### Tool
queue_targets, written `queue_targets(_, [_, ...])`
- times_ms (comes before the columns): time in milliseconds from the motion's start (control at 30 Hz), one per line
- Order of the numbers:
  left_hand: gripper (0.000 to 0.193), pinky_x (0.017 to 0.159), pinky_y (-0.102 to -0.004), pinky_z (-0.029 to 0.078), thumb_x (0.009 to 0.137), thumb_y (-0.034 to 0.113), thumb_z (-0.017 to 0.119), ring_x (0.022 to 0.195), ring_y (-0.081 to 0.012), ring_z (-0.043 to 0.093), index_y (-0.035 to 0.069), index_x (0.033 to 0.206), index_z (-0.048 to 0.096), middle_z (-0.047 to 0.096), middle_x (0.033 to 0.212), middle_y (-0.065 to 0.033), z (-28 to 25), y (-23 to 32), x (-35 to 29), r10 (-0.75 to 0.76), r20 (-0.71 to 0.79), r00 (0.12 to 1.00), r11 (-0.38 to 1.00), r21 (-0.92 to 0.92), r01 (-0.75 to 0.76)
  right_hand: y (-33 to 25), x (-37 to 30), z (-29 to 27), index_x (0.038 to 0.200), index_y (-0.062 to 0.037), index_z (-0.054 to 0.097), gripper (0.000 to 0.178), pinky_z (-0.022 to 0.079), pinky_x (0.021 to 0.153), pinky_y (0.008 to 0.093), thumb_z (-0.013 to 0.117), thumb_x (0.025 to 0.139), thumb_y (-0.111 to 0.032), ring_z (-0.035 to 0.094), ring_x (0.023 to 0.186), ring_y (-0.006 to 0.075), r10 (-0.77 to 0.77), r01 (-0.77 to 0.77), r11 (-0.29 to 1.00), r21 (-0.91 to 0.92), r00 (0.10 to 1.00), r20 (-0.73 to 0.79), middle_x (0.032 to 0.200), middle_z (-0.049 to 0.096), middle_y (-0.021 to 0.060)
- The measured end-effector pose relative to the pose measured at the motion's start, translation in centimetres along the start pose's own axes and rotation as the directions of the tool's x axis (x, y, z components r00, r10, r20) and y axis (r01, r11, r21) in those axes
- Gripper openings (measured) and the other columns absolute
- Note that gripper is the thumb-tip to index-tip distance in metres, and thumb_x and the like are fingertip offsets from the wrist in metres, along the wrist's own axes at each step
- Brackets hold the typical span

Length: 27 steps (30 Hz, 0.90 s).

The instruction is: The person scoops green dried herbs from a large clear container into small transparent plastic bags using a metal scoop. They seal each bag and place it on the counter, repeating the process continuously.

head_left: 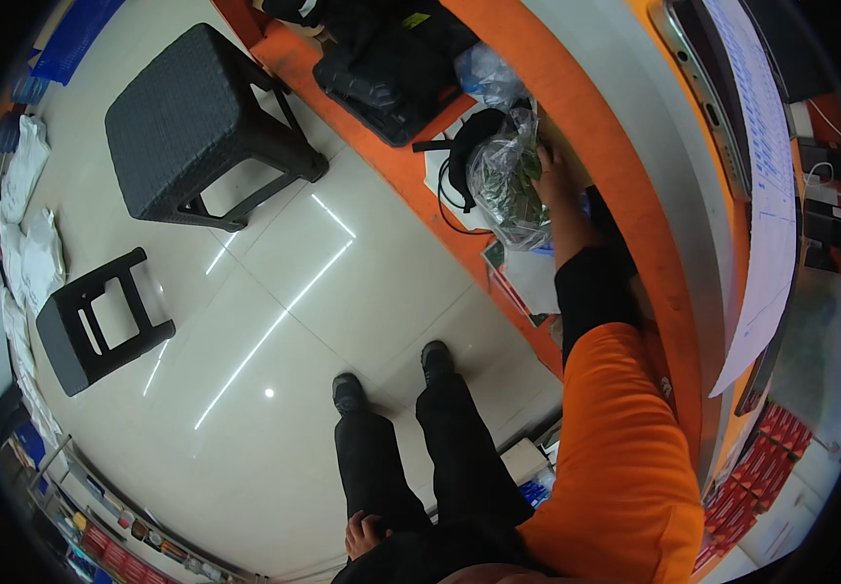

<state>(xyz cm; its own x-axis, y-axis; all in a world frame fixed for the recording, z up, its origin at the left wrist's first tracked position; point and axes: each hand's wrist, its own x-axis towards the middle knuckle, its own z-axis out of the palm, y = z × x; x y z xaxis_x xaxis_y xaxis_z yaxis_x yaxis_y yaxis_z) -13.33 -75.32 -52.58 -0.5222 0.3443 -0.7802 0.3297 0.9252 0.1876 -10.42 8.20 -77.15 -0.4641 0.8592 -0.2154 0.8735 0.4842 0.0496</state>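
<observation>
Right hand: laid against the right side of a clear, crinkled plastic bag with green contents; fingertips partly hidden, cannot tell whether they pinch it.
Left hand: low, beside the left thigh; fingers slightly bent, cannot tell whether it holds anything.
Bag: on the flat orange shelf beneath the curved counter.
Beside bag: black curved band with thin cord, just left.
Farther along shelf: black hard-looking case.
Floor: glossy pale tiles; large black woven-textured stool, smaller black stool near it.
</observation>
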Motion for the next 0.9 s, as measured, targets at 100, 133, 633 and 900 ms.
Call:
queue_targets(100, [0.049,0.102,-0.0536,0.044,0.069,0.030,0.078,0.128,-0.0344,0.050,0.023,0.113,0.059,0.052,0.135,-0.0073,0.5,0.1,-0.4,-0.024,0.001,1.000,0.999,-0.025,0.024,0.1,-1.2,-3.4,0.153,-0.0207,0.041,0.088,0.033,0.118,0.0463,0.085,0.076,-0.029,0.034,0.146,0.0371,-0.183,0.166,0.961,-0.223,0.981,-0.060,0.161,0.026,0.0176])
queue_targets(133, [0.049,0.102,-0.0536,0.044,0.069,0.031,0.078,0.128,-0.0346,0.050,0.023,0.114,0.059,0.052,0.135,-0.0073,0.3,0.1,-0.2,-0.024,0.007,1.000,0.999,-0.028,0.024,0.3,-2.0,-4.8,0.152,-0.0210,0.042,0.089,0.033,0.119,0.0464,0.085,0.075,-0.032,0.034,0.146,0.0370,-0.215,0.190,0.948,-0.255,0.974,-0.077,0.161,0.027,0.0176])
queue_targets(633, [0.048,0.104,-0.0544,0.043,0.068,0.030,0.076,0.129,-0.0363,0.049,0.022,0.112,0.060,0.052,0.135,-0.0093,-2.3,0.3,0.3,0.028,-0.018,0.999,0.999,-0.039,-0.028,-0.4,-6.2,-9.0,0.153,-0.0070,0.037,0.083,0.026,0.120,0.0486,0.070,0.089,-0.047,0.031,0.147,0.0400,-0.024,0.004,0.994,-0.111,0.983,-0.183,0.159,0.034,0.0198])
queue_targets(900, [0.047,0.105,-0.0548,0.041,0.070,0.028,0.073,0.130,-0.0374,0.048,0.018,0.113,0.059,0.051,0.136,-0.0118,-4.2,1.6,-0.5,0.006,-0.007,1.000,0.999,-0.040,-0.006,3.9,-13.3,-11.7,0.153,-0.0058,0.037,0.077,0.028,0.119,0.0500,0.066,0.092,-0.043,0.034,0.144,0.0418,0.009,-0.009,1.000,-0.009,1.000,0.016,0.157,0.035,0.0222])
